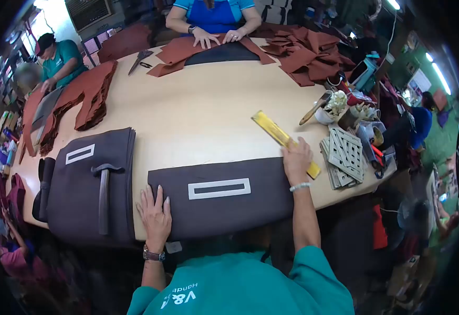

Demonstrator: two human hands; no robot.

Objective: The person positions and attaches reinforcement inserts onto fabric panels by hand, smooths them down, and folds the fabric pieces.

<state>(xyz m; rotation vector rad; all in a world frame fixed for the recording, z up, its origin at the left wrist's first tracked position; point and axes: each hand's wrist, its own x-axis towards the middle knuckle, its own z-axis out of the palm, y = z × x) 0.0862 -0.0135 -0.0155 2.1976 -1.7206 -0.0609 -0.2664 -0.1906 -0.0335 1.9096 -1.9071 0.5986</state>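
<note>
A dark grey fabric panel (229, 210) lies flat near the table's front edge, with a white rectangular frame (219, 189) on it. My left hand (155, 212) rests at the panel's left edge, fingers spread, holding nothing. On a yellow ruler-like bar (272, 128) just beyond the panel's right corner lies my right hand (296, 160); its fingers are bent over the bar. To the left is a stack of folded dark fabric (77, 194), bearing a hammer (104, 199) and a second white frame (80, 154).
White slotted templates (346, 152) and a brush (315, 107) lie at the right. Scissors (139, 61) and brown pieces (313, 52) are at the back. Two co-workers handle brown material, one across the table (214, 16), another at the left (61, 60).
</note>
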